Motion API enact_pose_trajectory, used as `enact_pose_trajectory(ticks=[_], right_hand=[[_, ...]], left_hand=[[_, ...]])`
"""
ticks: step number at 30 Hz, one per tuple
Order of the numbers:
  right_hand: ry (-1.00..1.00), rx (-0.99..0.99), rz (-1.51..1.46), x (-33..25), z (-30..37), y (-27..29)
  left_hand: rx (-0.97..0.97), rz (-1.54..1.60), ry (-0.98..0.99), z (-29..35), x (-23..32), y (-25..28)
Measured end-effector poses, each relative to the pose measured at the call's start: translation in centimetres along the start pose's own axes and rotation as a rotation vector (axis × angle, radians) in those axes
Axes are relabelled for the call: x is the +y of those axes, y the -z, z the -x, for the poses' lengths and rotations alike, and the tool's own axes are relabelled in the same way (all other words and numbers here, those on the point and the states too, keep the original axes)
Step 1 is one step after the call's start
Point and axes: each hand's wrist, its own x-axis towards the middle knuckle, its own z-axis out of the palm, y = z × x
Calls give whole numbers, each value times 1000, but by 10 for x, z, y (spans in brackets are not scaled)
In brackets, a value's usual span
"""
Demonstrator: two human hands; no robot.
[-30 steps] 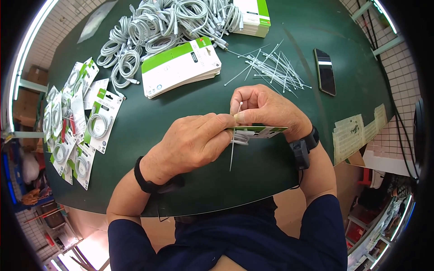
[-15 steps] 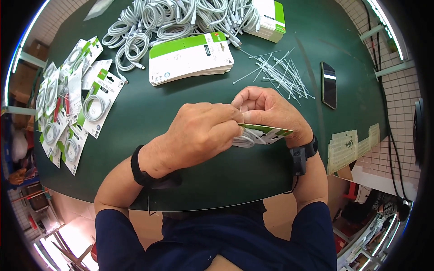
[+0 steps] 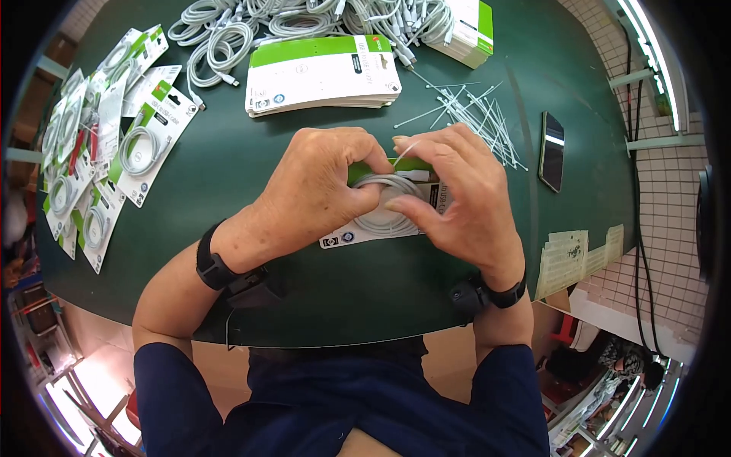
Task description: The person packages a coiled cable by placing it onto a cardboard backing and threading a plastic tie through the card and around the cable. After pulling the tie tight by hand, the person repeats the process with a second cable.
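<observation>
Near side of desk [image 3: 358, 305] | left hand [image 3: 320, 179] pinching coil [image 3: 388, 225] against card [image 3: 339, 238] | right hand [image 3: 464, 183] curled, grip on tie [image 3: 406, 149] unclear | slack tie? Coil could spring loose

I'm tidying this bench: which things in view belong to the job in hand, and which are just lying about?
Likely part of the job:
- coiled cable on its card
- loose cables
- front card stack
- white zip ties
- carded cables on the left

Apparently just lying about:
- phone
- yellowed sheets at the right edge
</observation>
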Motion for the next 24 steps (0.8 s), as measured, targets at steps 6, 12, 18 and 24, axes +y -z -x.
enact_pose_trajectory(ticks=[6,12,18,24], right_hand=[[-50,-11,28,-2,1,-9],[-77,-26,-71,2,4,-13],[-132,-48,-238,3,2,-10],[-156,28,-294,9,6,-19]], left_hand=[[4,-13,24,-1,0,-1],[16,-23,11,2,2,-2],[66,23,-33,7,-3,-8],[17,10,20,5,-2,-8]])
